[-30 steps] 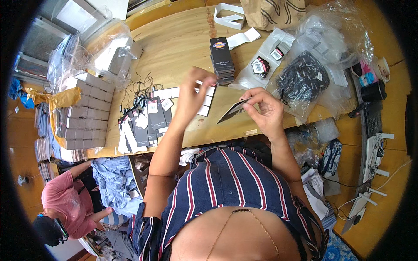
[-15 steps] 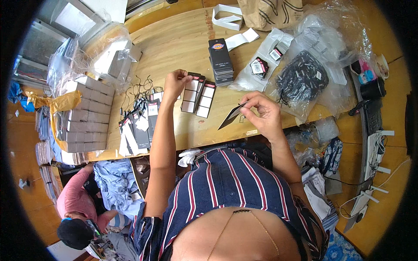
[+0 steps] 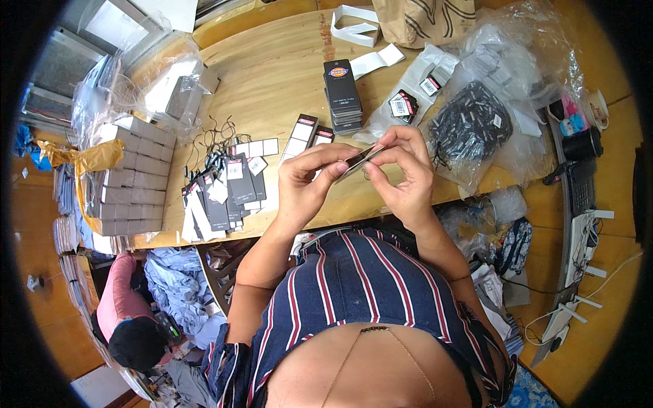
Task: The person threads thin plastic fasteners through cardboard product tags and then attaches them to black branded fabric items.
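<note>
Both hands meet in front of my chest. My left hand [image 3: 307, 182] pinches the near-left end of a thin dark hang tag [image 3: 358, 158]. The fingers of my right hand [image 3: 406, 173] close on its other end, where a pale edge shows. Whether one tag or two lie together there I cannot tell. Just beyond my left hand, black tags with white panels [image 3: 297, 139] lie on the table, partly covered by it. A neat stack of black hang tags [image 3: 342, 95] stands farther back. Left of my hands lies a loose pile of strung tags [image 3: 228, 187].
White boxes [image 3: 136, 180] in torn plastic stand at the left. On the right are a bag of black cords [image 3: 471, 126] and small barcode tags [image 3: 403, 105] on clear plastic. A paper bag [image 3: 427, 20] stands at the back. Another person [image 3: 132, 326] is at lower left.
My left hand has left the tags with white panels and come right and nearer, joining my right hand at the tag. The other person has shifted slightly.
</note>
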